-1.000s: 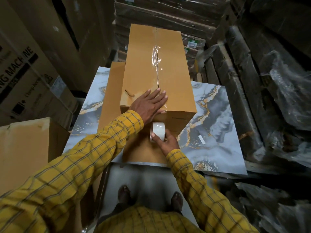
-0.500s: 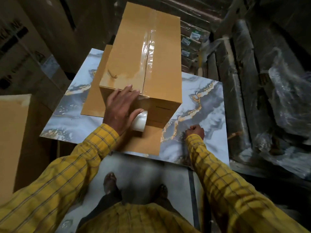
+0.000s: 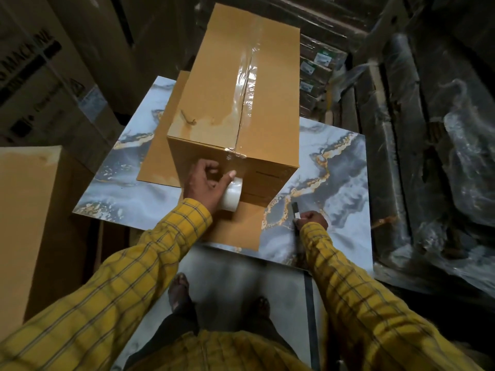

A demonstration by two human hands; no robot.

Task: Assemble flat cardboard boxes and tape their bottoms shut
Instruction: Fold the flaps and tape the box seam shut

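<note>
cardboard box taped along its seam, tape roll at its near end

cardboard box (image 3: 235, 103) stands on flat cardboard sheets (image 3: 158, 156) atop a marbled slab (image 3: 334, 162), clear tape running along its top seam and over the near edge. left hand (image 3: 206, 183) grips the clear tape roll (image 3: 232, 194) against the box's near face. right hand (image 3: 312, 220) is curled round a small dark cutter (image 3: 295, 210) over the slab.

Head view, steeply down, close
</note>
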